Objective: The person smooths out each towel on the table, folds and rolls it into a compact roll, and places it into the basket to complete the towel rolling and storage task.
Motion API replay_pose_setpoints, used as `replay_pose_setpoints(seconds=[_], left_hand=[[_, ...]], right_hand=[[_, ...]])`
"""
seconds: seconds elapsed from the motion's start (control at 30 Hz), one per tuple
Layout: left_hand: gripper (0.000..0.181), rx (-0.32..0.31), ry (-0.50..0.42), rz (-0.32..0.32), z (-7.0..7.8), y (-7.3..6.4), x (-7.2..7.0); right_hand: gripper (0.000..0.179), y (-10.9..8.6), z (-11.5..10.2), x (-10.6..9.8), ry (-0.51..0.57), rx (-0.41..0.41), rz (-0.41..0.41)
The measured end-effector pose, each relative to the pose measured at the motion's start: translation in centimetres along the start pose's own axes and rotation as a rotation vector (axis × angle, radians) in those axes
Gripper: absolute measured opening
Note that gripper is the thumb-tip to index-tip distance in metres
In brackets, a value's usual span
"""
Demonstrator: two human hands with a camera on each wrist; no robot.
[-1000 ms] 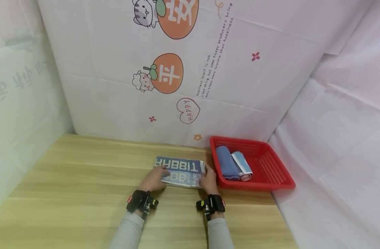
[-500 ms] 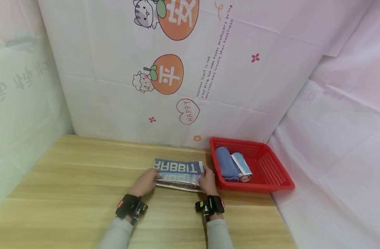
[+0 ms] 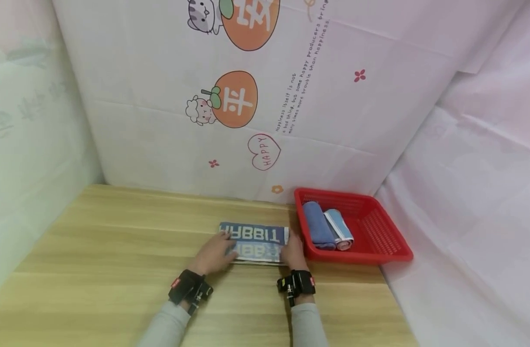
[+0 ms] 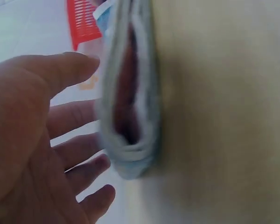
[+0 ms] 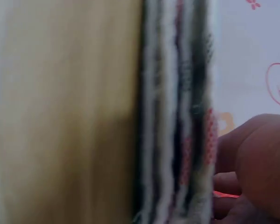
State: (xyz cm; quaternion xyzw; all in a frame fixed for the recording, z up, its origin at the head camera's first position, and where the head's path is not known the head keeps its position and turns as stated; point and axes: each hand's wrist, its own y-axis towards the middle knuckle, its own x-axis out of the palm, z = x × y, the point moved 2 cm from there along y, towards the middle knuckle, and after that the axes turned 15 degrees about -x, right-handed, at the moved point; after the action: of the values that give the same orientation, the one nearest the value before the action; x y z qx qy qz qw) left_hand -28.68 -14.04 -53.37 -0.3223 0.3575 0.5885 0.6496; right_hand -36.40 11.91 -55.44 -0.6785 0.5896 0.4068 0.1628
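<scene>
A folded blue-and-white towel [image 3: 254, 243] with pale "RABBIT" lettering lies on the wooden table in the head view. At its left end is my left hand [image 3: 214, 252], fingertips over the top. The left wrist view shows that hand [image 4: 42, 135] with thumb and fingers apart, beside the rounded end of the folded towel [image 4: 130, 102]. My right hand [image 3: 294, 251] is at the towel's right end. In the right wrist view, the right hand [image 5: 259, 163] lies along the upper side of the stacked towel layers [image 5: 177, 112]; its fingertips are partly hidden.
A red plastic basket [image 3: 396, 232] stands right of the towel, close to my right hand. Inside lie a rolled blue towel [image 3: 318, 225] and a rolled light-blue and white towel [image 3: 339, 229]. Behind the wooden table [image 3: 96, 270] rises a white printed cloth wall [image 3: 161, 144].
The towel's front edge, lifted half a second ago with inner layers showing, now lies flatter. My left hand has shifted right onto the towel's top; my right hand stays at its right end.
</scene>
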Motion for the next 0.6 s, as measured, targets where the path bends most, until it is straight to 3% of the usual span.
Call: replay_pose_setpoints(seconds=[0.13,0.27,0.33,0.47,0.6], left_hand=[[0.042,-0.037,-0.023,-0.035,0.1,-0.1,0.6],[0.039,-0.042,-0.041,-0.028,0.4,-0.3,0.4],[0.039,-0.058,-0.024,-0.027,0.6,-0.5,0.2],[0.029,-0.095,0.020,-0.047,1.3,-0.9,-0.4],[0.021,-0.103,0.057,-0.036,2.2,-1.2,-1.2]], right_hand=[[0.066,-0.1,-0.8,-0.1,-0.027,0.001,-0.010],[0.051,-0.2,-3.0,-0.3,-0.043,-0.130,0.060],[0.041,-0.3,-4.4,-0.1,-0.051,-0.229,0.058],[0.018,-0.8,-6.4,0.9,-0.060,-0.318,-0.118],[0.008,-1.1,-7.3,1.7,-0.149,-0.353,-0.274]])
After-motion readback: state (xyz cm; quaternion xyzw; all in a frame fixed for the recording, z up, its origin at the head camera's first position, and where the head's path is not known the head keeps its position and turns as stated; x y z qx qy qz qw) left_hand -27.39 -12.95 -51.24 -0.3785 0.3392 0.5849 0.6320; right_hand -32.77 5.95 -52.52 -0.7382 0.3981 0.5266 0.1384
